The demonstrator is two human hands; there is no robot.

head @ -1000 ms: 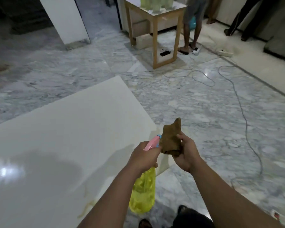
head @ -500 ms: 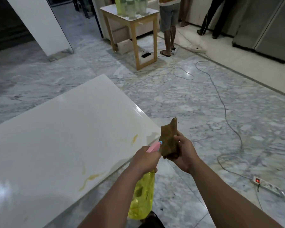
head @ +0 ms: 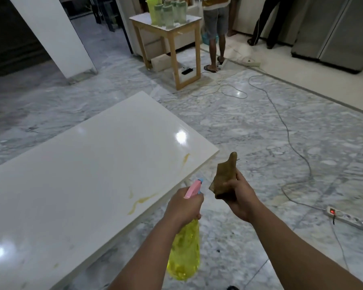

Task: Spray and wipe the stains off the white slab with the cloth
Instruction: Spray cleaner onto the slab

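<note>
The white slab [head: 82, 176] lies flat at the left and centre, glossy, with yellow stains [head: 140, 200] near its right edge and a smaller smear [head: 186, 158] by the near right corner. My left hand [head: 183, 207] grips a yellow spray bottle [head: 184, 250] by its pink head, nozzle pointing up and forward, just off the slab's right edge. My right hand [head: 239, 198] holds a crumpled brown cloth [head: 225, 176] upright beside the nozzle, clear of the slab.
Grey marble floor surrounds the slab. A cable [head: 289, 132] runs across the floor to a power strip [head: 344, 216] at the right. A wooden table [head: 172, 36] with green bottles stands at the back, with people standing beyond it. A white panel [head: 57, 34] leans at back left.
The view has tilted up and the slab now sits further left and lower. My hands have drawn slightly apart, the cloth no longer against the pink spray head.
</note>
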